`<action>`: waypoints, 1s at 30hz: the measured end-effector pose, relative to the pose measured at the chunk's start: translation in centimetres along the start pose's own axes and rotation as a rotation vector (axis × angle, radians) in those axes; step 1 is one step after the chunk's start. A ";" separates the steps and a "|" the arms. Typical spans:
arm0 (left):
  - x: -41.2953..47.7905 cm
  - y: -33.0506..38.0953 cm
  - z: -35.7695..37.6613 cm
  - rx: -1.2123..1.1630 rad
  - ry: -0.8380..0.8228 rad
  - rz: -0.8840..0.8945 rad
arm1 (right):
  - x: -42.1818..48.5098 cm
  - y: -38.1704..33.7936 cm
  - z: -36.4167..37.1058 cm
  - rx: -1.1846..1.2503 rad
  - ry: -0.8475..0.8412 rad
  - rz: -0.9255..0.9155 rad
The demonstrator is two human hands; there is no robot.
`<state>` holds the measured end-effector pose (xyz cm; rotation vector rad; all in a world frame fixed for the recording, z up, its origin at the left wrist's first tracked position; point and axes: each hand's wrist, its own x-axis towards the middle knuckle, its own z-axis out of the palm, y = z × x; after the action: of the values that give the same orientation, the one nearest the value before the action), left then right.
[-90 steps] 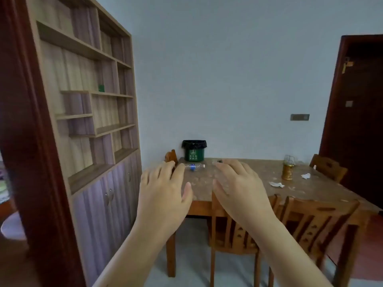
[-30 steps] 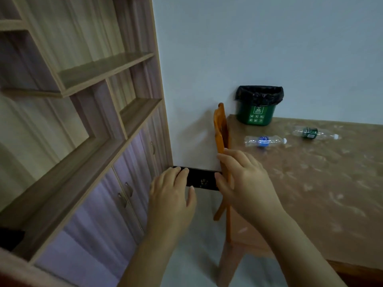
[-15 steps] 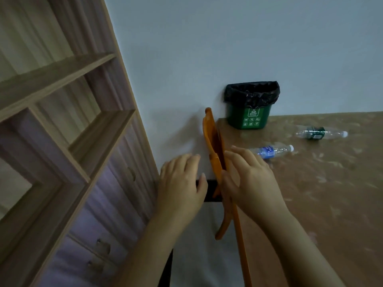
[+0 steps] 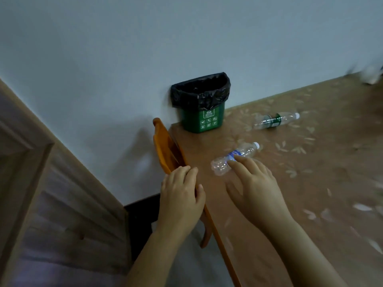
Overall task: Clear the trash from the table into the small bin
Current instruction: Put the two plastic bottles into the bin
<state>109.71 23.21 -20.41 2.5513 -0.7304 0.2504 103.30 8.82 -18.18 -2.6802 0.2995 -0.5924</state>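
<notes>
Your right grip (image 4: 255,183), fingers spread, touches the blue-labelled bottle (image 4: 222,165) lying on the counter (image 4: 310,183) near the small bin (image 4: 202,119); your left grip (image 4: 180,195) hovers relaxed and empty at the counter's edge.

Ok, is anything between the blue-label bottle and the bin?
Nothing visible. Only bare table lies between the blue-label bottle and the bin; the green-label bottle lies off to the right. The right hand reaches the blue-label bottle.
</notes>
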 end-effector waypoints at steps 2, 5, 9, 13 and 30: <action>2.0 -0.4 1.5 -0.037 -0.054 0.030 | 0.7 1.1 0.6 -0.046 -0.003 0.061; 5.3 -1.4 3.6 -0.060 -0.132 0.129 | 2.1 2.2 1.5 -0.116 0.013 0.174; 10.0 -3.5 5.4 -0.087 -0.203 0.255 | 4.7 2.2 3.3 -0.180 0.069 0.283; 14.0 -5.5 7.6 -0.122 -0.287 0.363 | 7.2 2.0 5.9 -0.204 0.084 0.397; 20.3 -5.0 20.4 -0.120 -0.681 0.290 | 11.4 8.7 12.1 -0.179 -0.091 0.703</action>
<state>130.38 7.83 -34.12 2.3958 -1.3144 -0.5863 117.73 1.54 -27.74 -2.4986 1.2413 -0.2276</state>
